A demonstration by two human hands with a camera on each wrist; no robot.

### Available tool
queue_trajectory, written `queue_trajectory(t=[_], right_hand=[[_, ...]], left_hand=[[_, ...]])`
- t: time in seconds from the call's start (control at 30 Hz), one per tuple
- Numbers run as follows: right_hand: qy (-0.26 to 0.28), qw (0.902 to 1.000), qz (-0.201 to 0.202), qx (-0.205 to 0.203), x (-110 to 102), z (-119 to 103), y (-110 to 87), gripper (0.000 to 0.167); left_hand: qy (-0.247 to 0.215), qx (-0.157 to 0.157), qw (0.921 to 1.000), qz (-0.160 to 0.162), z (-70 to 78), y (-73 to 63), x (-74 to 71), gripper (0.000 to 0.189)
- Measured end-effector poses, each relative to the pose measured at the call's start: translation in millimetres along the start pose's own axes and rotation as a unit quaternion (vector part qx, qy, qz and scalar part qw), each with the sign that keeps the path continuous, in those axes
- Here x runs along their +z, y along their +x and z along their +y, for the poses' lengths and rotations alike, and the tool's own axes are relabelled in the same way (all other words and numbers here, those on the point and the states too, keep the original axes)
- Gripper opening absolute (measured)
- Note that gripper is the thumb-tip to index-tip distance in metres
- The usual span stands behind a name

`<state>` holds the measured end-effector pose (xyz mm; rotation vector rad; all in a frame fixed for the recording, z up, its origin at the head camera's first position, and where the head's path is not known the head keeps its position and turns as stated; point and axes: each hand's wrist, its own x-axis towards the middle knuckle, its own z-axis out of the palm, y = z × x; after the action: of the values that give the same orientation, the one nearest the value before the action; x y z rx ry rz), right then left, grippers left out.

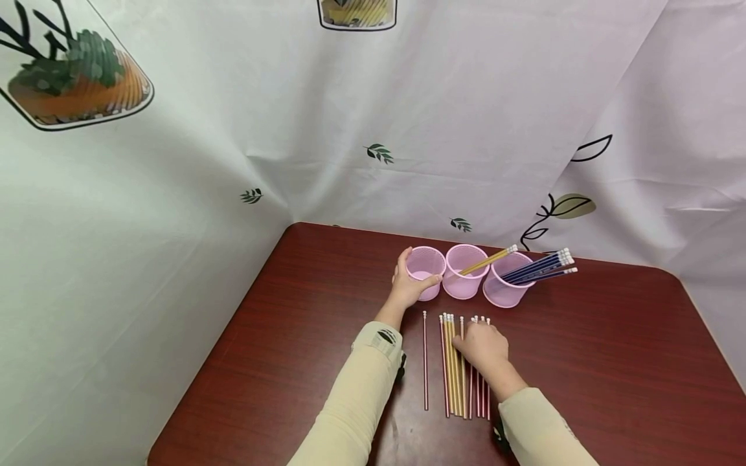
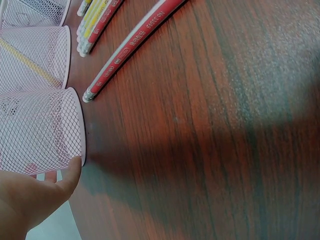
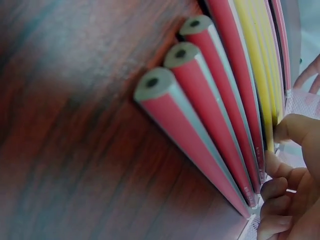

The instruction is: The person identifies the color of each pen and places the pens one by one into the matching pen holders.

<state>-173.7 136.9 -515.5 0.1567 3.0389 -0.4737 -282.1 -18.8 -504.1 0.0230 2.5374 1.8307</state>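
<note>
My left hand point(image 1: 406, 285) grips the leftmost pink mesh cup point(image 1: 429, 257), thumb at the near rim and fingers around its far left side. That cup has no pencils inside. Over the row of pencils on the table, my right hand point(image 1: 485, 348) pinches a yellow pencil point(image 3: 265, 107) near its eraser end between thumb and forefinger. To the left of it lie more yellow pencils point(image 1: 452, 369) with a red one point(image 1: 445, 382) at their edge. Several red pencils point(image 3: 195, 135) lie to its right, partly under my hand. A single red pencil point(image 1: 425, 369) lies apart, farther left.
The middle pink cup point(image 1: 462, 289) holds yellow pencils point(image 1: 491, 259). Beside it, the right pink cup point(image 1: 502, 294) leans full of dark blue pencils point(image 1: 539, 266). A patterned white cloth point(image 1: 361, 194) hangs behind the dark red-brown table point(image 1: 629, 349).
</note>
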Motion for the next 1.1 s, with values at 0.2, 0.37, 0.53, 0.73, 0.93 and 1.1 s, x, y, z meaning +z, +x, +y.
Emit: queue_trajectory(t=[0.2, 0.37, 0.53, 0.73, 0.93, 1.1], right_hand=[[0.010, 0.9996, -0.020, 0.015, -3, 0, -0.8, 0.027], [0.023, 0.9988, -0.029, 0.034, -4, 0, -0.8, 0.028], [0.031, 0.9985, -0.028, 0.036, -5, 0, -0.9, 0.030], [0.037, 0.9986, -0.022, 0.032, -6, -1, 0.6, 0.031], [0.029, 0.9992, -0.014, 0.024, -9, -3, 3.4, 0.032], [0.041, 0.9988, -0.011, 0.025, -17, -5, 4.4, 0.031]], left_hand=[[-0.001, 0.003, 1.0000, 0.000, 0.2, -0.2, 0.0, 0.094], [0.001, 0.005, 1.0000, 0.002, 0.3, -0.1, 0.0, 0.094], [0.001, 0.006, 1.0000, 0.003, 0.7, 0.1, 0.3, 0.094], [0.000, 0.004, 1.0000, 0.002, 0.8, -0.4, 0.0, 0.094], [0.000, -0.002, 1.0000, -0.001, 0.7, -1.2, -0.5, 0.094], [0.001, -0.001, 1.0000, -0.001, 0.3, -1.1, -0.4, 0.094]])
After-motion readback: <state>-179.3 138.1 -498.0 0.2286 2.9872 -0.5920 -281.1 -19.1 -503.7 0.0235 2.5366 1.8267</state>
